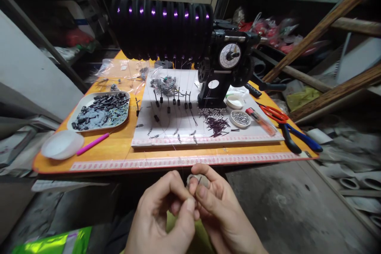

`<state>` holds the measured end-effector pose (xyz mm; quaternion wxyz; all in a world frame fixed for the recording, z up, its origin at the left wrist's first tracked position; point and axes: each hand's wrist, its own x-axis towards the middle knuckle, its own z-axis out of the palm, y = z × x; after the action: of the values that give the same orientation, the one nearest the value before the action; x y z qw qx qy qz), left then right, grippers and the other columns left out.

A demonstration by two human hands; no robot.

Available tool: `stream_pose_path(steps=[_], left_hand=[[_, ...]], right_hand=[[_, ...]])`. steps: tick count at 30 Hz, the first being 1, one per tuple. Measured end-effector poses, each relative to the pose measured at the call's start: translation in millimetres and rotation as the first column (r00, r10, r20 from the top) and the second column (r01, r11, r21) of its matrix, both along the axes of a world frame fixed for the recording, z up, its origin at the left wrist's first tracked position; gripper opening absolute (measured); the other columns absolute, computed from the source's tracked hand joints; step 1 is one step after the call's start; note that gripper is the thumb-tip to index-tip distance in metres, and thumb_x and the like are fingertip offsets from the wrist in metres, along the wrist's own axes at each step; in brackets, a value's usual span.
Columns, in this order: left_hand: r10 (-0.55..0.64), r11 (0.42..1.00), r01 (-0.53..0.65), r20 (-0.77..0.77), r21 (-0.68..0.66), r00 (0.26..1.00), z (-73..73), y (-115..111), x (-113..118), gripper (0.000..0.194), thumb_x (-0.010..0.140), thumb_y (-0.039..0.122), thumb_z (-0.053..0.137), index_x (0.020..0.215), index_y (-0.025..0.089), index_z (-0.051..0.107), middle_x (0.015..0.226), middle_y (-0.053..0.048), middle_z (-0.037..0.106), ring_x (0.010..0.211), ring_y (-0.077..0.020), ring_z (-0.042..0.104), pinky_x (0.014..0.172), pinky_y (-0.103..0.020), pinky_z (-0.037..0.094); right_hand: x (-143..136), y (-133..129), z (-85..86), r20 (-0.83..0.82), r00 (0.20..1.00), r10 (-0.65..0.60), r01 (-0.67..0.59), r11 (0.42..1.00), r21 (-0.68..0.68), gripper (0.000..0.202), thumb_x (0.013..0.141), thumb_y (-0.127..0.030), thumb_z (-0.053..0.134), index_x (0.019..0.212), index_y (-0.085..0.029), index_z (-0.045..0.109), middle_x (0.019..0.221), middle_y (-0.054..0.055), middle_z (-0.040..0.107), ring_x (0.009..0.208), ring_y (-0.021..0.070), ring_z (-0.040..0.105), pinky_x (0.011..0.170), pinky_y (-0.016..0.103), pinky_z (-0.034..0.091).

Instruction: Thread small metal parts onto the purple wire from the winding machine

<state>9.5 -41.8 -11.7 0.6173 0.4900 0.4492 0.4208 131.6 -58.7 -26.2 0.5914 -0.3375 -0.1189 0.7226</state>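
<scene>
My left hand (166,210) and my right hand (222,206) meet in front of the table's near edge, with thumbs and fingertips pinched together. A thin dark piece (199,180) sticks up at my right thumb tip. Some greyish wrap (202,178) shows around a finger of the right hand. What the left fingertips hold is hidden or too small to name. Beyond the hands, a white board (184,137) carries several small swivels (175,131), dark short tubes (217,126) and hanging black cylindrical pieces (168,109) on fine lines.
A black winding machine (212,91) with a dial and a row of spools (163,31) stands behind. Left are a tray of black parts (129,107), a pink pen-like tool (93,144) and a white lid (62,144). Pliers (302,137) and orange-handled scissors (274,114) lie right.
</scene>
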Motion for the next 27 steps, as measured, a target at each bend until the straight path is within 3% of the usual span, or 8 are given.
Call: stream_pose_path(steps=[9, 27], left_hand=[[-0.02, 1.0, 0.021, 0.067, -0.02, 0.998, -10.2, 1.1, -2.9, 0.042, 0.084, 0.057, 0.067, 0.065, 0.023, 0.051, 0.067, 0.004, 0.043, 0.064, -0.0156, 0.04, 0.062, -0.029, 0.034], [-0.041, 0.998, 0.046, 0.105, -0.044, 0.994, -12.2, 4.1, -6.5, 0.04, 0.084, 0.051, 0.068, 0.065, 0.022, 0.051, 0.068, 0.004, 0.043, 0.065, -0.0154, 0.038, 0.064, -0.028, 0.034]], right_hand=[[0.8, 0.1, -0.5, -0.002, 1.0, -0.007, 0.007, 1.0, 0.003, 0.036, 0.071, -0.024, 0.092, 0.098, -0.018, 0.069, 0.075, -0.003, 0.074, 0.064, 0.0075, 0.065, 0.072, 0.024, 0.051], [0.0, -1.1, -3.7, 0.114, 0.992, -0.06, 0.058, 0.998, 0.021, 0.038, 0.069, -0.025, 0.093, 0.098, -0.019, 0.068, 0.076, -0.002, 0.075, 0.074, 0.0109, 0.069, 0.077, 0.025, 0.055]])
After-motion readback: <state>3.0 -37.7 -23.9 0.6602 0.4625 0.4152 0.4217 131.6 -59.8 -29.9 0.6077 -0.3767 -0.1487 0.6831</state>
